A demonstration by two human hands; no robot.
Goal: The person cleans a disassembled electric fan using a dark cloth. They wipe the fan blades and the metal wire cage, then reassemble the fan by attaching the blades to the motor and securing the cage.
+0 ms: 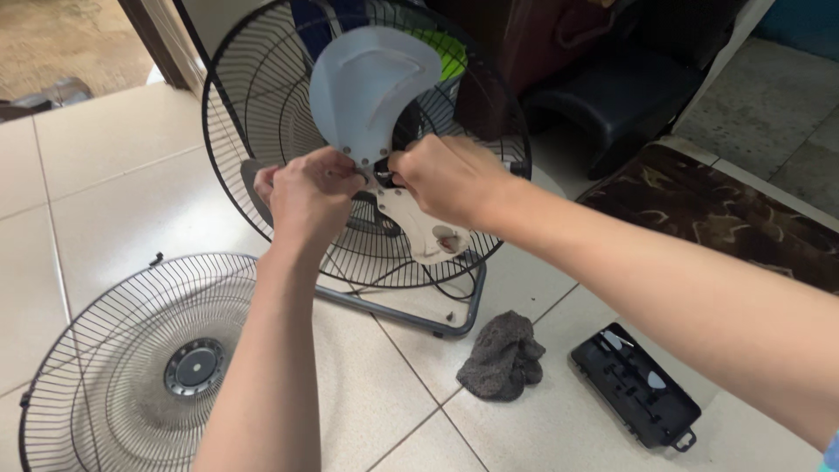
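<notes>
The fan [367,149] stands upright on the tiled floor at the far middle of the scene, its round black wire rear guard [236,114] facing the viewer with the front open. At its centre sits the blade assembly [384,166]: a pale grey-blue blade [371,87] rises upward and slightly left from the hub, broad and curved with a row of small rivets at its root, while a cream-coloured arm [428,236] of the hub points down and right. The fan rests on a dark rectangular tube base [454,328] that reaches toward the near side.
</notes>
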